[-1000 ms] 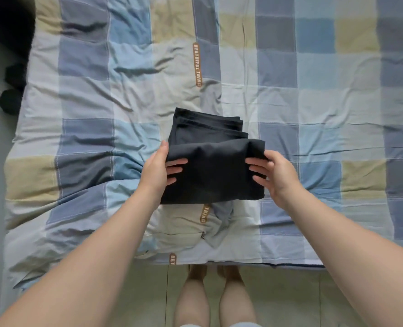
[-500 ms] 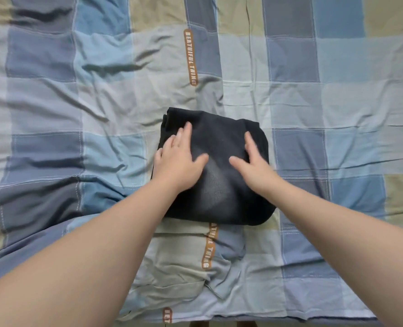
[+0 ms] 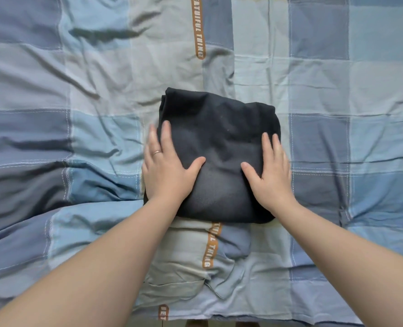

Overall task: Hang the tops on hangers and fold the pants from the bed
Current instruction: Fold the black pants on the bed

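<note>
Surface: a bed point(image 3: 337, 79) under a rumpled patchwork cover point(image 3: 54, 138) of blue, grey and pale green squares. An orange lettered stripe point(image 3: 199, 31) runs down the middle of the cover and serves as the reference for every position below.

Item: one pair of black pants point(image 3: 219, 119), folded into a thick, roughly square packet, lies directly across the stripe and hides a stretch of it. The stripe reappears on a bunched ridge of cover point(image 3: 184, 256) at the packet's near edge. No tops or hangers are in view.

Hands: the left hand point(image 3: 167, 171), with a ring point(image 3: 157, 152) on one finger, lies flat on the packet left of the stripe, its outer fingers overhanging onto the cover. The right hand point(image 3: 271, 171) lies flat on the packet right of the stripe. Both have straight fingers and thumbs turned inward. They are apart and grip nothing.

Assessment: the step in hand appears to be pressing the finished fold flat. The far corner right of the stripe looks puffed, and the top face is dimpled.

Recommendation: press evenly downward, then sweep both palms outward from the stripe, so that trapped air escapes without dragging the top layer off those beneath. The ridge may tilt the packet, so levelling it first should give a truer fold. This pair looks all but done
</note>
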